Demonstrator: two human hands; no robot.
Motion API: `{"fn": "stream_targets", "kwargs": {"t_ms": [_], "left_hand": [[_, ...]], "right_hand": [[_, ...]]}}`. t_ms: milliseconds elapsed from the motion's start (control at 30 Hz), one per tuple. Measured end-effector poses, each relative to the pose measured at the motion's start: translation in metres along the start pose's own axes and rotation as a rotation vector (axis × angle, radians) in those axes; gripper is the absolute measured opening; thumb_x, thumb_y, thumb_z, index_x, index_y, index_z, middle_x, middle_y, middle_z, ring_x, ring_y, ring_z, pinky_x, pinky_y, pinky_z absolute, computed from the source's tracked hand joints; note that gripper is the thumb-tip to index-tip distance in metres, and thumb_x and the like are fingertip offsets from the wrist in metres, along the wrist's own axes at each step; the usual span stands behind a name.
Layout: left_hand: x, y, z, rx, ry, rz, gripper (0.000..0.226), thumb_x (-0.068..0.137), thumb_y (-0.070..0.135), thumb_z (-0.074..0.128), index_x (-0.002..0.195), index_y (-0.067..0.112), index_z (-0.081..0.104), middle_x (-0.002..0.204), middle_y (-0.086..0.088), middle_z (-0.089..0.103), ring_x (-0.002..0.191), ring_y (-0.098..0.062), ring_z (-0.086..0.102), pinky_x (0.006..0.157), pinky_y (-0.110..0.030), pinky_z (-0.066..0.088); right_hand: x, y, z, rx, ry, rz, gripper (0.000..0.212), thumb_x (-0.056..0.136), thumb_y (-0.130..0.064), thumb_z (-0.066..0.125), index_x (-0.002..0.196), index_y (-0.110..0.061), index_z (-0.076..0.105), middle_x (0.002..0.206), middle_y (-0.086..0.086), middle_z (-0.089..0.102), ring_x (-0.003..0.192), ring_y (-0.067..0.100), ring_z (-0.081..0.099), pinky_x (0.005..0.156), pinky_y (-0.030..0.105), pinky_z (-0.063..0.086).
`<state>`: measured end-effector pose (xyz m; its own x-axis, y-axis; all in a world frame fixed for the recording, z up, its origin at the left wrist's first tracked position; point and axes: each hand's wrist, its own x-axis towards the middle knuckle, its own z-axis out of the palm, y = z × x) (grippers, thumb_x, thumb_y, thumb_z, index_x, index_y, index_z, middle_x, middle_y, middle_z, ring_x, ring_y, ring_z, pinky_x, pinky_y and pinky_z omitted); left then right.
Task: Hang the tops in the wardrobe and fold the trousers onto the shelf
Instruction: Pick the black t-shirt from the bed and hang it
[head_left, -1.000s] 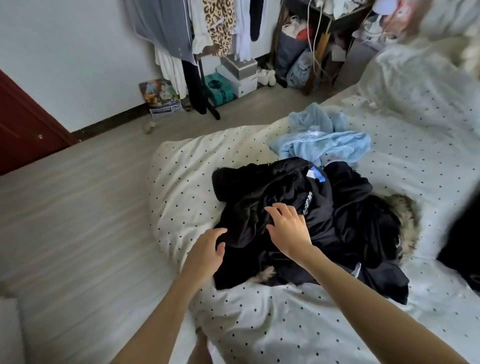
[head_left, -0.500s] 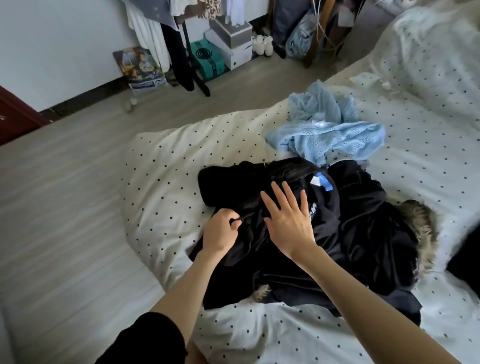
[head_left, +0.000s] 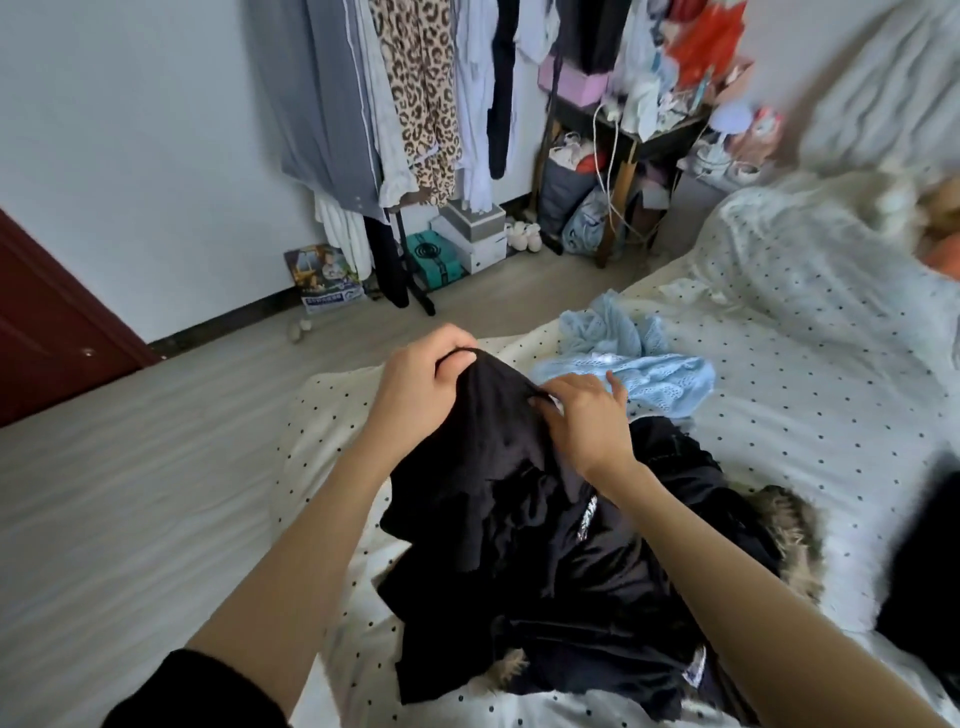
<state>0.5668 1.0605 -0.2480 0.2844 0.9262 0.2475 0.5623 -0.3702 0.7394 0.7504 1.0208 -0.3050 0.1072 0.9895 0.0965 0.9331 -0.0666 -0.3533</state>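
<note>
Both hands are up over the near corner of the bed (head_left: 810, 395), close together and clamped on the same black garment (head_left: 483, 467). The left hand (head_left: 415, 387) has its fingers curled over the top edge, bunching the cloth at the highest point; the right hand (head_left: 584, 415) pinches that same edge just beside it, a little lower and nearer the pale blue knit top (head_left: 644, 371) lying behind. From the two grips the black garment hangs straight down towards the person, its long axis roughly vertical, with its lower part trailing into the dark heap of clothes (head_left: 623, 571) on the spotted bedding. I cannot tell whether it is a top or trousers; the held edge looks like a neckline or waistband. The clothes rack (head_left: 415, 104) stands ahead and slightly left across the floor, so the left hand is the nearer one to it. To my eye the next move turns on drawing the hands apart along that edge, so the piece opens out and shows what it is.
</note>
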Motion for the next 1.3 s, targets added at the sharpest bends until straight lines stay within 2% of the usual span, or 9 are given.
{"fn": "stream_targets", "kwargs": {"t_ms": [133, 267, 400, 533, 600, 700, 867, 1067, 1300], "left_hand": [[0.004, 0.03, -0.038, 0.033, 0.119, 0.088, 0.013, 0.091, 0.005, 0.052, 0.092, 0.008, 0.065, 0.085, 0.011, 0.06, 0.079, 0.002, 0.051, 0.072, -0.004, 0.035], [0.012, 0.065, -0.064, 0.034, 0.277, 0.139, 0.013, 0.092, 0.01, 0.054, 0.095, 0.009, 0.066, 0.088, 0.01, 0.063, 0.083, -0.01, 0.057, 0.077, -0.022, 0.042], [0.017, 0.097, -0.081, -0.003, 0.356, 0.22, 0.012, 0.091, 0.008, 0.055, 0.094, 0.01, 0.067, 0.086, 0.013, 0.061, 0.077, 0.002, 0.051, 0.067, -0.012, 0.035], [0.027, 0.129, -0.104, -0.09, 0.445, 0.258, 0.012, 0.09, 0.005, 0.056, 0.094, 0.007, 0.068, 0.085, 0.013, 0.062, 0.079, -0.003, 0.056, 0.068, 0.0, 0.035], [0.029, 0.144, -0.117, -0.125, 0.483, 0.264, 0.012, 0.09, 0.006, 0.057, 0.095, 0.008, 0.068, 0.087, 0.01, 0.064, 0.084, -0.011, 0.06, 0.073, -0.005, 0.04], [0.025, 0.155, -0.116, 0.082, 0.517, 0.307, 0.02, 0.089, 0.009, 0.059, 0.108, 0.014, 0.064, 0.101, 0.002, 0.069, 0.096, -0.022, 0.06, 0.086, -0.033, 0.046], [-0.004, 0.137, -0.075, 0.27, 0.351, 0.261, 0.04, 0.087, 0.019, 0.061, 0.126, 0.018, 0.051, 0.117, -0.003, 0.062, 0.109, -0.026, 0.053, 0.09, -0.04, 0.04], [-0.059, 0.036, -0.013, 0.239, -0.084, -0.218, 0.036, 0.094, 0.022, 0.053, 0.129, 0.02, 0.048, 0.124, 0.002, 0.06, 0.117, -0.02, 0.053, 0.095, -0.036, 0.043], [-0.119, -0.04, 0.027, 0.273, -0.332, -0.39, 0.036, 0.095, 0.019, 0.05, 0.131, 0.018, 0.046, 0.127, 0.0, 0.054, 0.118, -0.018, 0.051, 0.099, -0.038, 0.041]], "right_hand": [[0.009, -0.017, -0.053, 0.04, 0.17, -0.027, 0.025, 0.096, -0.03, 0.048, 0.105, -0.018, 0.068, 0.105, 0.002, 0.069, 0.101, 0.025, 0.06, 0.103, 0.034, 0.027], [0.018, -0.039, -0.116, 0.257, 0.284, -0.013, 0.019, 0.093, -0.024, 0.055, 0.099, -0.015, 0.071, 0.098, 0.01, 0.07, 0.097, 0.033, 0.061, 0.085, 0.037, 0.043], [0.023, -0.055, -0.178, 0.424, 0.365, 0.001, 0.019, 0.091, -0.022, 0.058, 0.102, -0.017, 0.073, 0.104, 0.007, 0.071, 0.104, 0.027, 0.062, 0.088, 0.034, 0.047], [0.029, -0.075, -0.239, 0.461, 0.473, -0.067, 0.02, 0.09, -0.02, 0.059, 0.103, -0.016, 0.073, 0.107, 0.006, 0.071, 0.106, 0.024, 0.062, 0.093, 0.035, 0.047], [0.03, -0.087, -0.263, 0.516, 0.518, -0.086, 0.018, 0.089, -0.018, 0.062, 0.102, -0.014, 0.074, 0.106, 0.005, 0.071, 0.104, 0.021, 0.063, 0.092, 0.03, 0.048], [0.034, -0.097, -0.276, 0.64, 0.496, -0.038, 0.015, 0.085, -0.016, 0.067, 0.096, -0.011, 0.075, 0.097, 0.007, 0.073, 0.093, 0.022, 0.067, 0.087, 0.037, 0.053], [0.03, -0.101, -0.249, 0.792, 0.335, 0.149, 0.014, 0.083, -0.007, 0.068, 0.07, -0.01, 0.069, 0.078, 0.012, 0.068, 0.058, 0.022, 0.065, 0.064, 0.038, 0.06], [-0.007, -0.063, -0.117, 0.904, -0.257, 0.299, 0.019, 0.094, -0.016, 0.056, 0.107, -0.005, 0.065, 0.088, 0.005, 0.065, 0.073, 0.015, 0.061, 0.064, 0.02, 0.054], [-0.066, 0.02, 0.001, 0.718, -0.332, 0.56, 0.025, 0.09, -0.015, 0.051, 0.089, 0.006, 0.064, 0.082, 0.022, 0.054, 0.074, 0.019, 0.046, 0.067, 0.029, 0.04]]}}
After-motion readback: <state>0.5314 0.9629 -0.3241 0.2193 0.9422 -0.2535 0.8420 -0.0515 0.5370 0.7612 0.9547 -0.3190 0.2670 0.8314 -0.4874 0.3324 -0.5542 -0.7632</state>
